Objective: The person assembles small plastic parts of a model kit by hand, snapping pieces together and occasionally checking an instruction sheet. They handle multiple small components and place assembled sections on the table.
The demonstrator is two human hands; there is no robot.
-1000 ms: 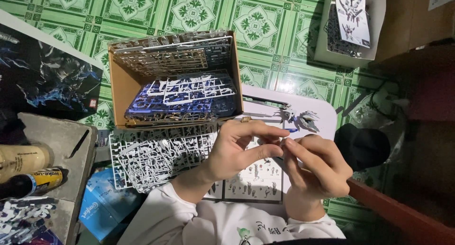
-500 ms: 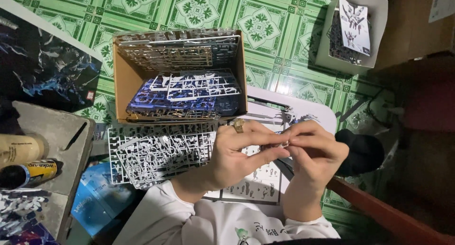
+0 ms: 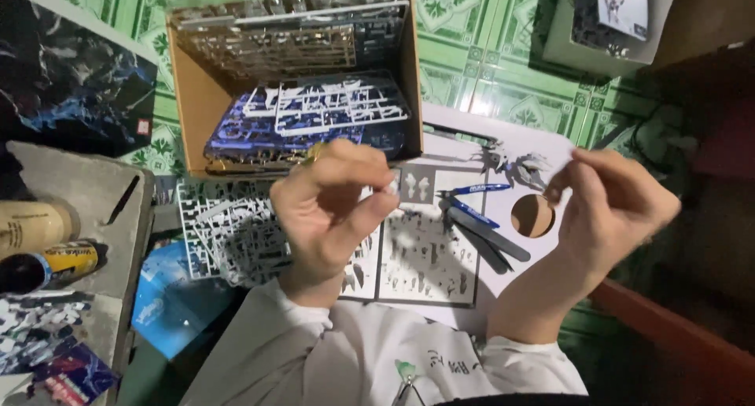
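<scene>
Head view: left hand [image 3: 334, 205] pinches a tiny white plastic part [image 3: 391, 187] at its fingertips above the white desk [image 3: 460, 308]; right hand [image 3: 609, 202] is pinched shut, contents unclear. One slip could drop the part among the white plastic part frames [image 3: 228, 233].

Brown cardboard box [image 3: 185, 99], glossy tiled floor [image 3: 487, 52]

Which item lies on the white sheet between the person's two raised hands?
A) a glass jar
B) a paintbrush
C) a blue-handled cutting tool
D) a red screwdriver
C: a blue-handled cutting tool lies on the white sheet, between the left hand and the right hand.
</scene>
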